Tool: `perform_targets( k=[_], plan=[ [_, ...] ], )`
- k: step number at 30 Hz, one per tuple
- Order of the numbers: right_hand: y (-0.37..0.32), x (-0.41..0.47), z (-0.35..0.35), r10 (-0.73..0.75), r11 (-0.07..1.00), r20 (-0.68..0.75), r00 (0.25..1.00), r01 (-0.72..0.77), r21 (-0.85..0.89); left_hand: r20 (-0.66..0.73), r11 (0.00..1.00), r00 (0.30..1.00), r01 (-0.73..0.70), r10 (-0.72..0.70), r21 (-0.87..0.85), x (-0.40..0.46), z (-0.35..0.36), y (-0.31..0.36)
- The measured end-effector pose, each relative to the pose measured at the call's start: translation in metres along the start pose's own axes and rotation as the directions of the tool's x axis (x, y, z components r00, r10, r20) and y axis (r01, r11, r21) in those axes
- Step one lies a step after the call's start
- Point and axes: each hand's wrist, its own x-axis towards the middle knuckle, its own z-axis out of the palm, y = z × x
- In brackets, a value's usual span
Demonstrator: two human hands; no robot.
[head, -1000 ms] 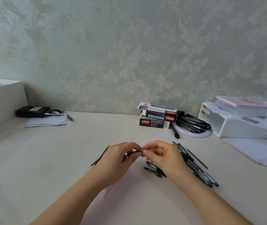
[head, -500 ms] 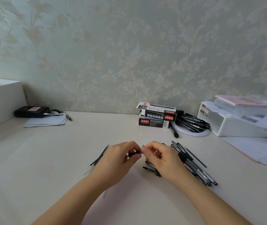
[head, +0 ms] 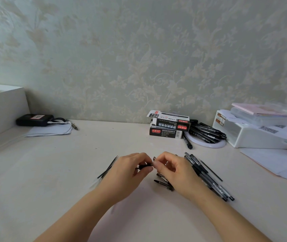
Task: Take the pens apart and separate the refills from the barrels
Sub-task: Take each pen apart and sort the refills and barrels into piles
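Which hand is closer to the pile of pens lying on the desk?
Right. The right hand sits directly beside the pile of pens, its wrist nearly against it. The left hand is on the far side of the right hand, away from the pile.

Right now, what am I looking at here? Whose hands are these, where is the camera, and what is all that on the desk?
There is no machine: a person works with two bare hands, and the one camera sits on their head, looking forward and down. The left hand and the right hand meet in the middle, both pinching a small black pen part; its grip hides most of it, so which piece it is cannot be told. On the pale desk, a row of black pens lies by the right hand, thin refills lie left of the left hand, and small loose pen parts lie below the right hand. At the back stand stacked pen boxes, more pens beside them, and a white box with papers.
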Motion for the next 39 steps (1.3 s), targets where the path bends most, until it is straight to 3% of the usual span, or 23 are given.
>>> perform_targets(
  k=[5,10,17,21,23,27,30,39],
  plan=[
    [-0.003,-0.001,0.003,-0.002,0.999,-0.035,0.999,0.001,-0.048,-0.009,1.0,1.0,0.006,-0.006,-0.005,0.0,0.001,0.001],
    [-0.008,-0.002,0.001,-0.003,1.0,0.035,0.999,0.003,0.001,-0.035,0.999,0.999,0.026,-0.028,-0.048,0.0,-0.001,0.004],
    [-0.008,0.001,0.001,0.066,0.994,0.018,0.998,-0.067,0.083,-0.11,0.998,0.993,0.028,-0.034,-0.056,0.001,0.001,0.007],
    [-0.005,0.0,-0.011,0.003,0.971,-0.036,0.999,-0.011,-0.239,-0.114,0.995,0.989,0.094,-0.092,0.013,0.0,0.001,0.005],
    [-0.004,-0.001,-0.021,-0.006,0.93,0.009,1.0,0.009,-0.368,-0.135,0.988,0.98,0.149,-0.145,0.025,0.001,-0.002,0.001],
    [0.0,-0.003,-0.025,0.055,0.871,0.219,0.974,0.06,-0.487,-0.149,0.981,0.97,0.194,-0.191,0.002,0.002,-0.008,-0.001],
    [0.001,-0.003,-0.021,0.019,0.876,0.249,0.968,0.104,-0.471,-0.111,0.985,0.98,0.172,-0.168,0.025,0.001,-0.006,0.0],
    [-0.001,-0.001,-0.02,-0.04,0.974,-0.058,0.998,0.026,-0.225,0.004,0.993,0.994,0.107,-0.108,0.053,0.001,-0.005,-0.003]
  ],
)
